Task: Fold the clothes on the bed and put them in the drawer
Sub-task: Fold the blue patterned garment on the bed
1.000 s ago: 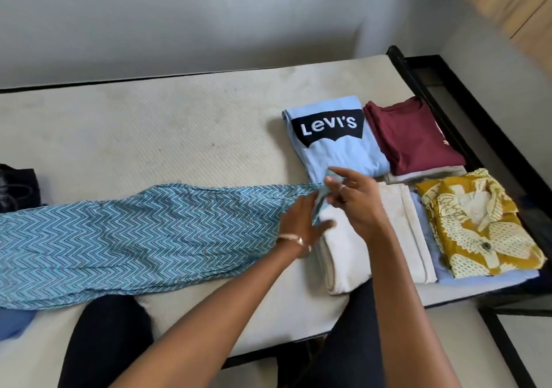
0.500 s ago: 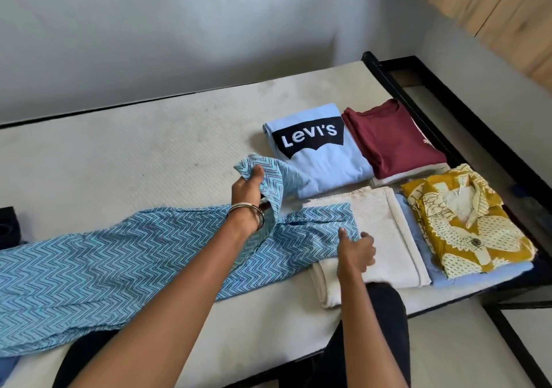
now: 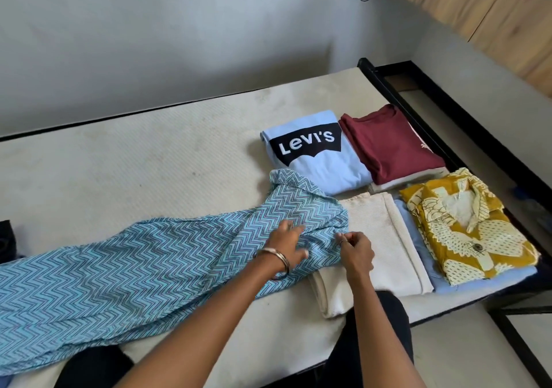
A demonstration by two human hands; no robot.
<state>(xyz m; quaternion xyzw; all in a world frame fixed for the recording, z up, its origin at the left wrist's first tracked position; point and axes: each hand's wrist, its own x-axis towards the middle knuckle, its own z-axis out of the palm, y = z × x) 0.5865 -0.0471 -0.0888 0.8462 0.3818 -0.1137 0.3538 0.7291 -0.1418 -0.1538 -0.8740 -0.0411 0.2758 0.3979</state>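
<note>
A long blue zigzag-patterned garment lies across the bed, its right end folded back over itself. My left hand, with a bangle on the wrist, presses flat on that folded end. My right hand pinches the garment's edge just to the right, over a folded cream cloth. Folded at the right are a light blue Levi's shirt, a maroon shirt and a yellow patterned shirt on a pale blue piece.
The black bed frame runs along the right side, with floor beyond it. A dark item lies at the left edge of the bed. Wooden cabinets hang at the top right. My dark-clad knees are at the bed's near edge.
My left hand has laid the lifted sleeve end down and now presses it flat. My right hand has moved left from the cream cloth to pinch the garment's edge.
</note>
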